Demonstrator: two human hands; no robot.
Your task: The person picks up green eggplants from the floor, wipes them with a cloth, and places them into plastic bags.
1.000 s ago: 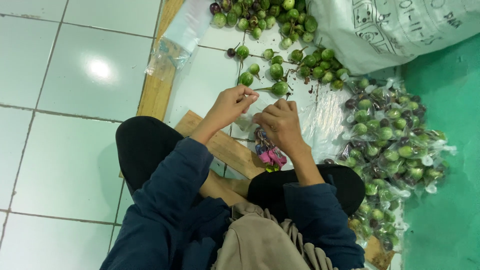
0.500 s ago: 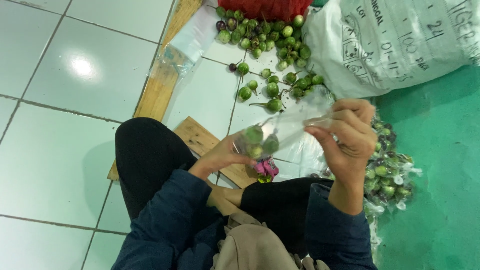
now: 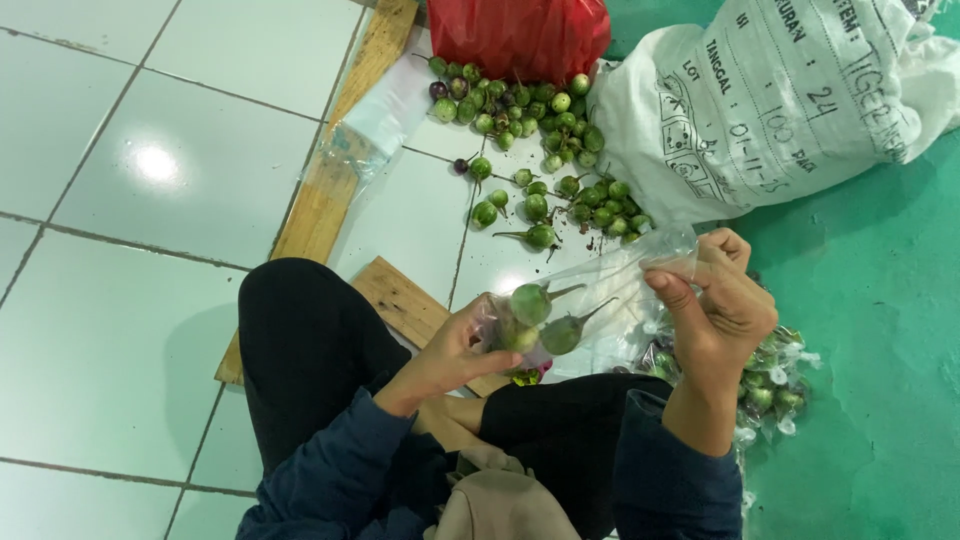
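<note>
A clear plastic bag (image 3: 600,290) holding a few small green round eggplants (image 3: 545,318) with long stems stretches between my hands above my lap. My left hand (image 3: 455,350) cups the filled bottom of the bag. My right hand (image 3: 715,295) pinches the bag's open top end, fingers closed on the plastic. I sit cross-legged in black trousers and a dark blue top.
A loose pile of green eggplants (image 3: 540,150) lies on the white tiles ahead, by a red bag (image 3: 520,35) and a large white sack (image 3: 780,100). Filled clear bags (image 3: 770,385) lie at my right on the green floor. Wooden planks (image 3: 330,190) lie left.
My hands left the loose pile and lifted a clear bag with eggplants in it. The right hand drew the bag's top out to the right while the left stayed under the bottom.
</note>
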